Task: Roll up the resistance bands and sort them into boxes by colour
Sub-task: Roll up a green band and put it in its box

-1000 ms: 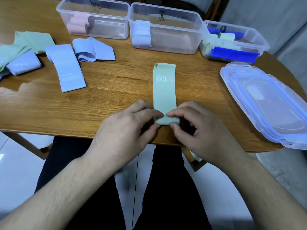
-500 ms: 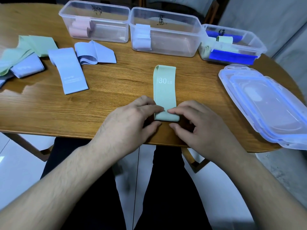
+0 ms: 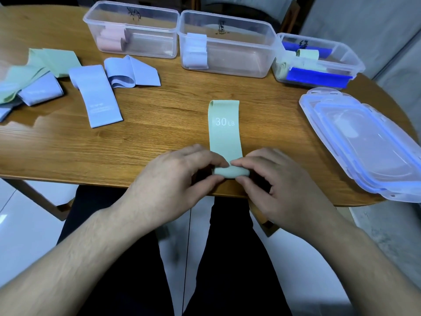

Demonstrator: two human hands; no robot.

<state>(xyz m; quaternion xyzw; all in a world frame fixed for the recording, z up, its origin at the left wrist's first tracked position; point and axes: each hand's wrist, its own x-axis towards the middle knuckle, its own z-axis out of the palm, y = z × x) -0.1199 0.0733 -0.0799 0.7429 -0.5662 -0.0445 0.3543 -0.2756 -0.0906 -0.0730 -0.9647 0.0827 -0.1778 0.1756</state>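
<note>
A mint green resistance band (image 3: 224,131) marked "30 LB" lies flat on the wooden table (image 3: 159,124), its near end curled into a small roll. My left hand (image 3: 175,179) and my right hand (image 3: 278,181) pinch that roll from either side with thumb and fingertips. Three clear boxes stand at the back: the left box (image 3: 136,30) holds pink rolls, the middle box (image 3: 227,42) holds pale lilac rolls, the right box (image 3: 319,60) holds green rolls and a blue lid part.
Loose lilac bands (image 3: 98,94) and green bands (image 3: 45,62) lie spread at the left of the table. Stacked clear lids with blue rims (image 3: 364,142) sit at the right edge. My legs are below the table's near edge.
The near end of the green band has been rolled a little farther up the band. The camera view has shifted slightly, with both hands still on the roll.
</note>
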